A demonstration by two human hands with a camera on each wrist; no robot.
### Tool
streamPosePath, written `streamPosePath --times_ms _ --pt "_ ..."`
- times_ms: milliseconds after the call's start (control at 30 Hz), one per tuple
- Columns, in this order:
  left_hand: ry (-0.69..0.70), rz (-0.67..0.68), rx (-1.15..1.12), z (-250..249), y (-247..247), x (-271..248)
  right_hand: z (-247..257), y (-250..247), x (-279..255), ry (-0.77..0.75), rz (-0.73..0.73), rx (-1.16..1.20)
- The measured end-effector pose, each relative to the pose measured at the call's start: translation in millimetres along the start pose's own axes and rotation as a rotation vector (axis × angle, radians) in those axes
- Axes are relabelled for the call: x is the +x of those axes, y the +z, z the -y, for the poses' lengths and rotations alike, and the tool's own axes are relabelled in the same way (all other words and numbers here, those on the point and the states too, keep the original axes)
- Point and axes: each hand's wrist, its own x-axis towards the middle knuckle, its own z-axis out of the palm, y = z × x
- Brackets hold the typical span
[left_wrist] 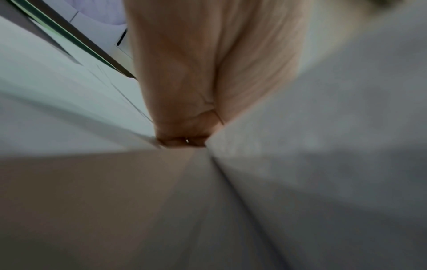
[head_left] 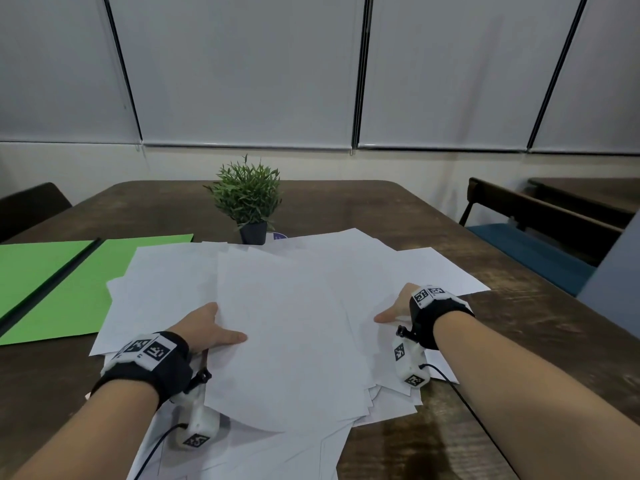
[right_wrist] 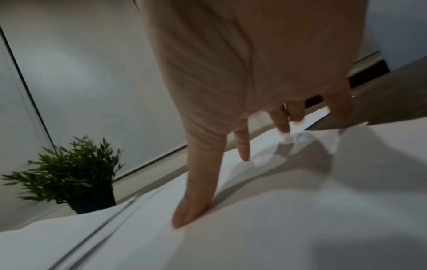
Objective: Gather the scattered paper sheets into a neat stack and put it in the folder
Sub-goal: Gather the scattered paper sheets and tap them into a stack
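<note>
Several white paper sheets [head_left: 294, 306] lie fanned and overlapping on the dark wooden table [head_left: 519, 358]. An open green folder [head_left: 69, 289] lies flat to their left, partly under the pile. My left hand [head_left: 211, 327] holds the left edge of the top sheets, thumb on top and fingers hidden underneath. In the left wrist view a sheet [left_wrist: 323, 146] covers the fingers of that hand [left_wrist: 196, 73]. My right hand [head_left: 394, 311] rests on the pile's right side. Its straight, spread fingertips [right_wrist: 182, 217] press down on the paper [right_wrist: 277, 228].
A small potted plant [head_left: 247, 199] stands just behind the pile, also seen in the right wrist view as the plant [right_wrist: 69, 173]. A chair with a blue seat [head_left: 526, 251] is at the table's right. Roller blinds cover the wall behind.
</note>
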Motion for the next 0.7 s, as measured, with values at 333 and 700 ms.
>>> streamPosePath --times_ms 333,700 --pt "0.012 0.003 -0.007 -1.8 -0.9 -0.6 -5.3 2.2 2.5 0.003 -0.002 0.069" --pt "0.013 0.018 -0.028 0.4 -1.6 -0.3 -20.3 -6.9 17.0 0.211 -0.116 0.261"
